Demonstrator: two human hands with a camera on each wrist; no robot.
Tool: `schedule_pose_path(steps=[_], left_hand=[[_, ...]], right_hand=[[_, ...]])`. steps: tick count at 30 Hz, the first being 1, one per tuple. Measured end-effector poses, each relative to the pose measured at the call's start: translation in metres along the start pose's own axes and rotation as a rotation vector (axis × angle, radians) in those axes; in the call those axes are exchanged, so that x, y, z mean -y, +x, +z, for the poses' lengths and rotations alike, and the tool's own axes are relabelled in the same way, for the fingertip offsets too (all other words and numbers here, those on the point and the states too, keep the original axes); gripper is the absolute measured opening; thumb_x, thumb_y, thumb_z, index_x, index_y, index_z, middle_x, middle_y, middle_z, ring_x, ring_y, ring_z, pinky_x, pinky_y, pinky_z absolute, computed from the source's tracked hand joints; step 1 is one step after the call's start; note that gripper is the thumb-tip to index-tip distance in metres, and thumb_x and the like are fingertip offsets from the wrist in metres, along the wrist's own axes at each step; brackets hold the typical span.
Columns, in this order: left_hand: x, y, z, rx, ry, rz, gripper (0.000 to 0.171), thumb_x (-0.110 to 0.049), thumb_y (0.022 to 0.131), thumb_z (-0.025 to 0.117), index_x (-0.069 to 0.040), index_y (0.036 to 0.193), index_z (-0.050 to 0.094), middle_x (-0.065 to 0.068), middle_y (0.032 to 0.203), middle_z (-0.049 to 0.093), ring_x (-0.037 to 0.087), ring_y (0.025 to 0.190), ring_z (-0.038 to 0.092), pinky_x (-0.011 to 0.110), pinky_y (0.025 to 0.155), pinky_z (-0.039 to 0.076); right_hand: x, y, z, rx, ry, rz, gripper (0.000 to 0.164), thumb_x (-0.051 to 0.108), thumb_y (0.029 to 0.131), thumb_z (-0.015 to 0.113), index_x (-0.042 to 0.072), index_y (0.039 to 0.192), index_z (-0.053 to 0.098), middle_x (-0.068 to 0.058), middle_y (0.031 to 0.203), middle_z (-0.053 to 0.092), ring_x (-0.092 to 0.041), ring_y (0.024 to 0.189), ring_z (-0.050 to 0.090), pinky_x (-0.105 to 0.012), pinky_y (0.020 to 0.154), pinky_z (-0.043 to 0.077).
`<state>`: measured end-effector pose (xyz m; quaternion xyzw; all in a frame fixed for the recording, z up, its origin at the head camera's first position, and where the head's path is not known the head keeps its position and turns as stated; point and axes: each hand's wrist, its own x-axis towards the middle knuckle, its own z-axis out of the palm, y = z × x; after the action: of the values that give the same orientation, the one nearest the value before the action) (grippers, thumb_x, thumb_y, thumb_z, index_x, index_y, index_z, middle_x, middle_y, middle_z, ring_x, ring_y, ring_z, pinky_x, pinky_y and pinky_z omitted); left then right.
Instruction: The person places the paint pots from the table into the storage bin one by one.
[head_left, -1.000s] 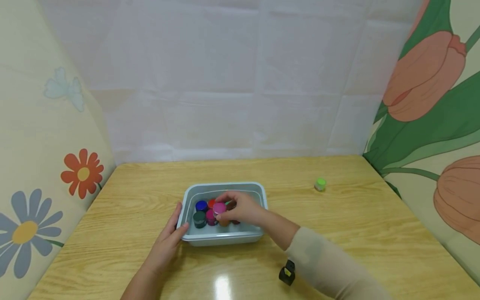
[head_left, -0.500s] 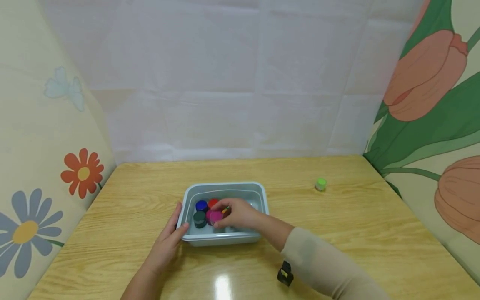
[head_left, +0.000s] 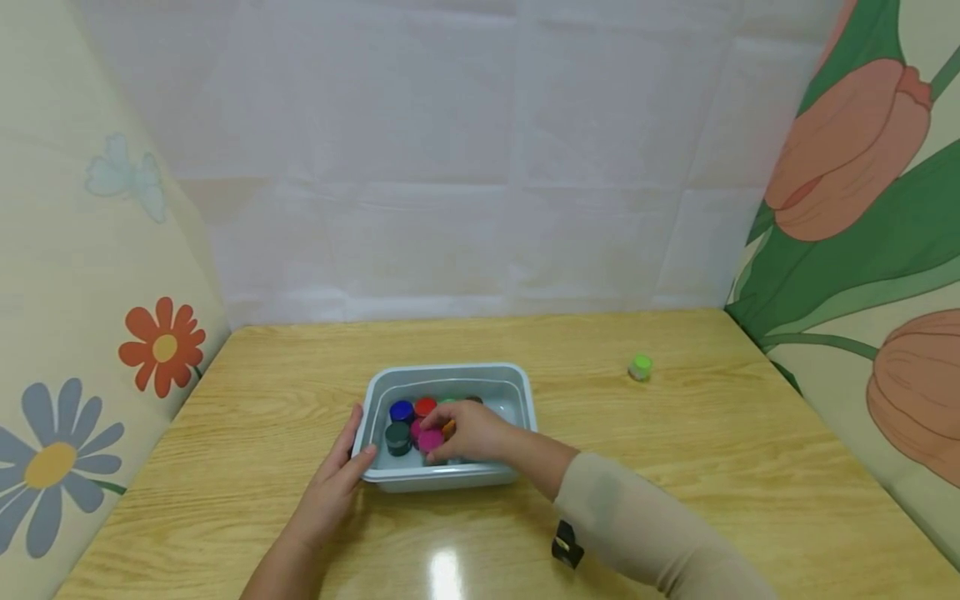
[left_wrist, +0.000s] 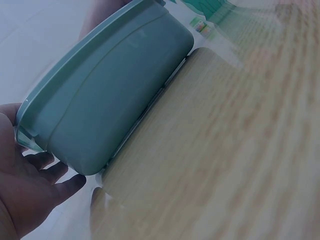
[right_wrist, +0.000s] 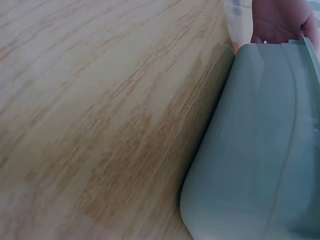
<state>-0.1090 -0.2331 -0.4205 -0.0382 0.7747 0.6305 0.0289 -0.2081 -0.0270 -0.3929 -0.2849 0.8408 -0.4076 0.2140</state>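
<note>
A light grey-blue plastic tub sits on the table holding several small paint jars. My left hand grips its left end, thumb over the rim and fingers along the outside wall; the left wrist view shows those fingers against the tub's corner. Inside the tub, my right hand pinches a magenta-lidded jar between thumb and fingers. Just left of it stand a dark green jar, a blue-lidded jar and a red-lidded jar. Another magenta jar and an orange one are partly covered by the right hand.
A lime-green-lidded jar stands alone toward the back right of the wooden table. Below my right forearm shows a small black device. A white sheet hangs behind the table, with flower-patterned panels on both sides.
My right hand has lowered the magenta-lidded jar from above the others to the front of the tub. The left hand stays on the tub's end.
</note>
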Motion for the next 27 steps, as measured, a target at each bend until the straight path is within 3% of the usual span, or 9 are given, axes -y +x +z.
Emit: schedule_pose_path(steps=[9,18,27], left_hand=[[-0.0013,-0.0006,0.0,-0.01,0.007,0.0,0.069,-0.031,0.105,0.043,-0.018,0.159,0.002,0.0,0.166,-0.007,0.031,0.153,-0.011,0.059,0.122,-0.001],[-0.0018,0.0005,0.0002,-0.009,0.017,0.001,0.069,-0.032,0.105,0.043,-0.019,0.159,0.002,-0.001,0.166,-0.006,0.029,0.153,-0.009,0.058,0.122,0.0],[-0.002,-0.0003,0.0,-0.002,0.016,-0.004,0.069,-0.031,0.105,0.042,-0.019,0.159,0.002,0.0,0.166,-0.007,0.03,0.153,-0.01,0.059,0.122,0.0]], right_hand=[[0.0031,0.0017,0.0017,0.012,-0.093,0.026,0.036,0.016,0.076,0.085,0.017,0.109,0.071,0.004,0.104,0.069,-0.005,0.086,0.056,-0.018,0.08,0.048],[0.0042,0.0005,0.0023,0.019,-0.036,0.026,0.034,0.01,0.076,0.083,0.015,0.108,0.072,0.001,0.11,0.07,-0.006,0.082,0.057,-0.018,0.077,0.05],[0.0011,-0.0023,-0.0022,-0.008,0.019,0.012,0.032,0.012,0.078,0.082,0.014,0.109,0.072,0.001,0.108,0.07,-0.007,0.088,0.06,-0.02,0.079,0.052]])
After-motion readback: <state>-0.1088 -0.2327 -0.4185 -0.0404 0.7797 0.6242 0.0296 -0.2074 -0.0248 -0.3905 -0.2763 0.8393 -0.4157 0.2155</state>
